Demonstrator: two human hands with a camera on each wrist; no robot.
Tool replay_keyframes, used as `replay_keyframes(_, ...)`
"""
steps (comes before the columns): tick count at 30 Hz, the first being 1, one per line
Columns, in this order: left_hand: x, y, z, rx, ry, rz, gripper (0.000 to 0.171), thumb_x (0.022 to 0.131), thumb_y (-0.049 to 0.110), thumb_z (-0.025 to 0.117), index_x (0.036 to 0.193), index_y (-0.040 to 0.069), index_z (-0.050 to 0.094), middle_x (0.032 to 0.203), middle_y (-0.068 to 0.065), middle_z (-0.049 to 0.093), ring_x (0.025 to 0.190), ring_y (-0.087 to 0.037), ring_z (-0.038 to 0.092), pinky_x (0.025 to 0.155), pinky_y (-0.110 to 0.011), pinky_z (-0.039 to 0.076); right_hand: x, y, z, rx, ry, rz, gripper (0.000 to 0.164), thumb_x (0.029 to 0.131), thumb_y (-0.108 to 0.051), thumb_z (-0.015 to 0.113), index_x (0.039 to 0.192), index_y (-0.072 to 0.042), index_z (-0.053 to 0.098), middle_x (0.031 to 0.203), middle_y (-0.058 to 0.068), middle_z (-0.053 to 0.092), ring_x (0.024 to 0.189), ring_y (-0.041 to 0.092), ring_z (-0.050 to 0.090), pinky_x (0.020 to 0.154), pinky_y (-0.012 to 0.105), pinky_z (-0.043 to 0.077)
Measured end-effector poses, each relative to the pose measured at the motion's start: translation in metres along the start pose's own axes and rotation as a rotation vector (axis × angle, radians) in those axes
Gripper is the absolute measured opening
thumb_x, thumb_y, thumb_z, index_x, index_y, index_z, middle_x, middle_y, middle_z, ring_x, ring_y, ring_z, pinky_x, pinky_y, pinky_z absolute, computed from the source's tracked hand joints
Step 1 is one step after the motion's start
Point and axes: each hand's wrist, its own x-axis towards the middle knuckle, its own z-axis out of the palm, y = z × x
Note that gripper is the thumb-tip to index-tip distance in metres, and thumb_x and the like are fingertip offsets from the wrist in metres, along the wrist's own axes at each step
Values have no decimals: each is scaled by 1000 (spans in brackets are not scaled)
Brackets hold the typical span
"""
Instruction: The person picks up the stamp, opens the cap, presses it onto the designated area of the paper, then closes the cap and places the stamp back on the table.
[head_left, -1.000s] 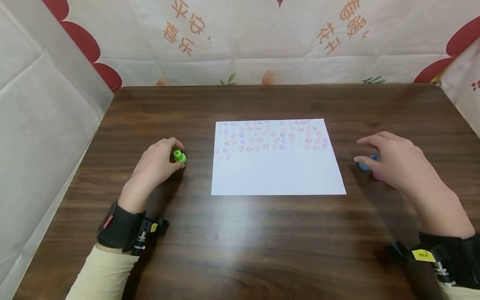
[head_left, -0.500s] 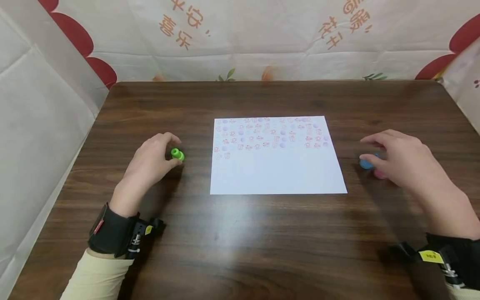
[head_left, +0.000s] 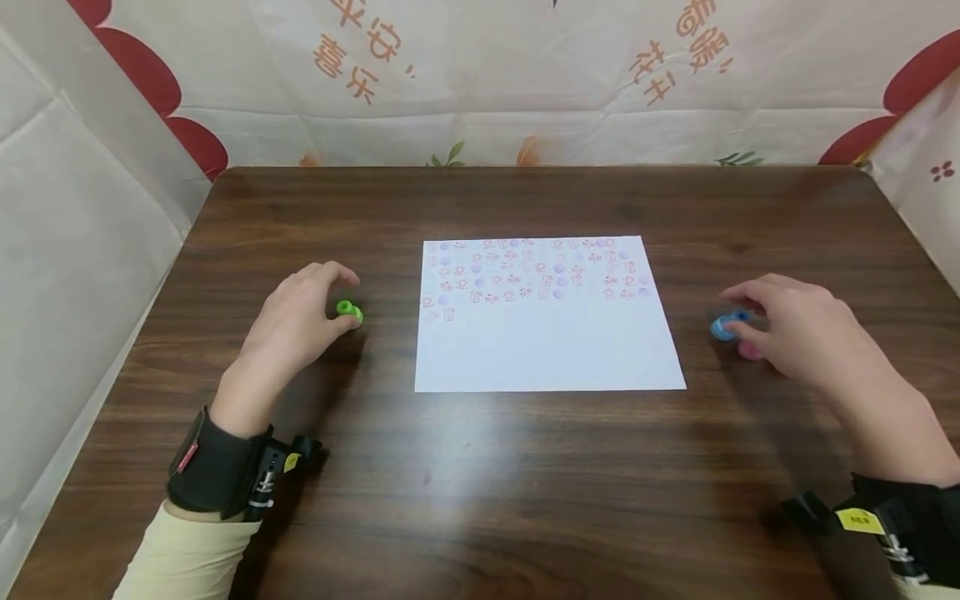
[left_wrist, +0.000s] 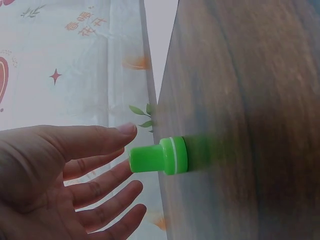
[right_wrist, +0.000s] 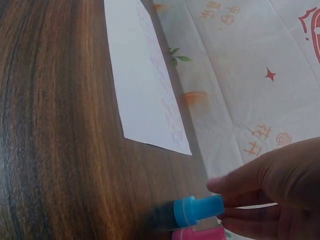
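Observation:
On the left of the table, a small green stamp (head_left: 349, 312) stands on its base; in the left wrist view the green stamp (left_wrist: 161, 156) has a narrow knob and a wider base with a white ring. My left hand (head_left: 296, 317) hovers around it, thumb and fingers spread apart. To the right, a blue stamp (head_left: 724, 325) and a pink stamp (head_left: 750, 350) stand side by side, the pink one partly covered by my right hand (head_left: 806, 333). In the right wrist view, its thumb and loosely bent fingers are parted right at the knob of the blue stamp (right_wrist: 197, 211).
Between the hands lies a white sheet of paper (head_left: 547, 350), its upper part covered with rows of red and purple stamp prints. The dark wooden table (head_left: 480, 483) ends at a printed white cloth (head_left: 487, 75) behind, with more cloth at the left.
Both hands have drawn slightly back from the stamps, so more of the blue and pink stamps shows. The stamps and paper keep their places; the head view has shifted a little.

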Motion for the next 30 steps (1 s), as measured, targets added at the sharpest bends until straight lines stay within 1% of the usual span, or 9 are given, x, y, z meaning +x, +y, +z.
replay_keyframes(3, 3, 3, -1, 5, -8, 9, 45, 85, 11, 71, 125, 3, 52, 129, -22, 51, 114, -41, 45, 95, -60, 41, -1, 2, 2, 5, -26, 8, 37, 82, -6, 71, 116, 3, 60, 113, 29, 57, 88, 40, 53, 77, 64, 47)
replay_keyframes(6, 5, 5, -4, 6, -9, 19, 46, 84, 10, 71, 126, 3, 52, 130, -23, 50, 115, -41, 44, 96, -61, 41, -2, 1, 4, -2, -27, 5, 34, 82, -3, 69, 114, 4, 61, 110, 28, 60, 85, 38, 53, 71, 60, 48)
replay_keyframes(10, 6, 9, -8, 1, -1, 24, 47, 84, 10, 71, 127, 3, 52, 131, -24, 50, 116, -43, 43, 97, -63, 39, 0, -1, 6, -13, 0, -11, 26, 83, -2, 67, 109, 3, 64, 103, 25, 63, 80, 34, 55, 67, 54, 48)
replay_keyframes(15, 9, 14, -9, 5, 1, 40, 46, 85, 10, 71, 126, 3, 52, 131, -22, 50, 117, -42, 43, 98, -62, 39, 1, -2, 6, -29, 32, -17, 20, 82, -1, 68, 102, 2, 67, 98, 22, 65, 77, 32, 58, 65, 54, 50)
replay_keyframes(19, 7, 16, -8, 5, 18, 58, 46, 84, 10, 72, 125, 3, 53, 131, -21, 51, 116, -40, 44, 98, -61, 39, 2, -1, 3, -52, 51, -19, 18, 81, 1, 68, 99, 1, 68, 96, 22, 66, 75, 32, 58, 62, 53, 50)
replay_keyframes(23, 3, 18, -8, 4, 46, 76, 45, 83, 8, 72, 123, 3, 54, 130, -20, 52, 115, -39, 45, 99, -60, 40, 3, 0, 3, -60, 33, -11, 18, 82, 0, 67, 100, 0, 67, 97, 22, 65, 75, 32, 56, 60, 50, 48)
replay_keyframes(27, -2, 18, -7, 5, 51, 84, 44, 83, 8, 72, 123, 3, 55, 127, -19, 54, 112, -37, 47, 97, -57, 42, 4, -3, 6, -72, 10, -13, 18, 83, 0, 67, 101, 1, 66, 99, 23, 64, 77, 34, 55, 63, 51, 48)
replay_keyframes(30, -6, 15, -7, 5, 52, 81, 43, 83, 8, 72, 122, 3, 55, 126, -19, 55, 111, -36, 48, 96, -57, 43, 4, -7, 8, -79, 16, -20, 18, 82, 0, 67, 100, 2, 66, 99, 23, 64, 76, 34, 55, 63, 51, 49)
